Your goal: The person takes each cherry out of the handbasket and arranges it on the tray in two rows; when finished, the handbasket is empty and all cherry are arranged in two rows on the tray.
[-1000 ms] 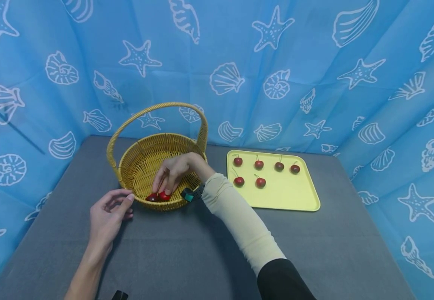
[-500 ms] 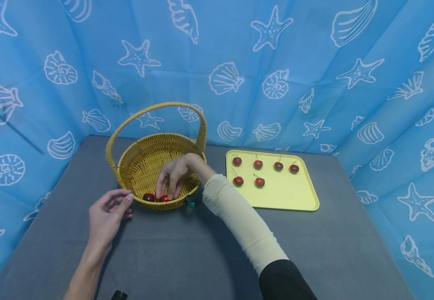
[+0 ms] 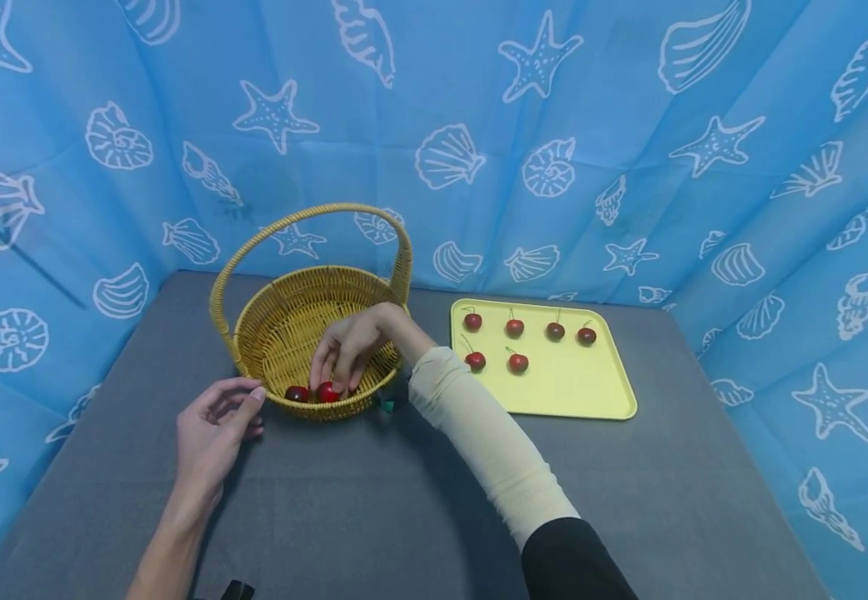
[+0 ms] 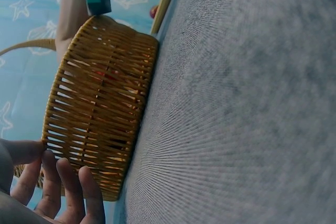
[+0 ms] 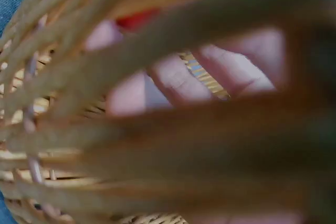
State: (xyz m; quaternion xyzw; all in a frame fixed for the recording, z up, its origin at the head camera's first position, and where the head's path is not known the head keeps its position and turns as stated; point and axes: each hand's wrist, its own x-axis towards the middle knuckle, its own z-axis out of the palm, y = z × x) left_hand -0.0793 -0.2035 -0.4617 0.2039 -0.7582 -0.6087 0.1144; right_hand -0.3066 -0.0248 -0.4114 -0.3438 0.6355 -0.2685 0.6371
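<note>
A round woven basket with a tall handle stands on the grey cloth. In the head view my left hand pinches its near-left rim between thumb and index finger; the left wrist view shows the thumb at the rim and the other fingers spread beside the wall. My right hand reaches down inside, fingertips pinching a bright red cherry close to the near wall. A darker cherry lies just left of it. From the right wrist, blurred basket strands cover much of the fingers.
Right of the basket lies a yellow tray with several stemmed cherries in its back and left part. A blue curtain printed with shells and starfish hangs behind and along both sides. The basket handle arches above the right hand.
The darker cherry has shifted slightly left, apart from the red one. My right fingers dipped with the red cherry, then rose a little. The left hand has stayed at the rim.
</note>
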